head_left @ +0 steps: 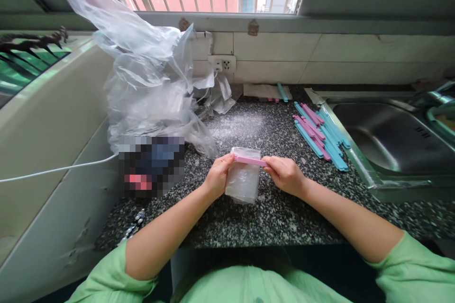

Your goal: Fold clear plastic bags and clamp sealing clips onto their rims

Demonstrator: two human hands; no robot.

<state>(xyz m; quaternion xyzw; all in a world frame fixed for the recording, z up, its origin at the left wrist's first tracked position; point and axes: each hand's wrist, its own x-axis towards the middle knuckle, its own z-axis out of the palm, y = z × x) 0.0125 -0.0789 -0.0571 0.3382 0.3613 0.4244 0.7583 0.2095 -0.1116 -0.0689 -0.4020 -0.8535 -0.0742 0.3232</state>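
Over the front part of the speckled counter I hold a folded clear plastic bag (242, 183), with a pink sealing clip (248, 161) lying across its upper part. My left hand (217, 176) is closed on the bag's left edge, its thumb at the clip's left end. With closed fingers, my right hand (284, 173) pinches the clip's right end, which sticks out past the bag. How far the clip is fastened I cannot tell. Several loose pink and blue sealing clips (322, 132) lie in a pile to the right.
A steel sink (377, 137) borders the counter (284, 218) on the right. Large crumpled plastic bags (149, 90) stand at the back left, by a wall socket (222, 64). A pixelated dark object (152, 165) and a metal-link band (135, 225) lie at left. White powder (238, 124) covers a patch behind my hands.
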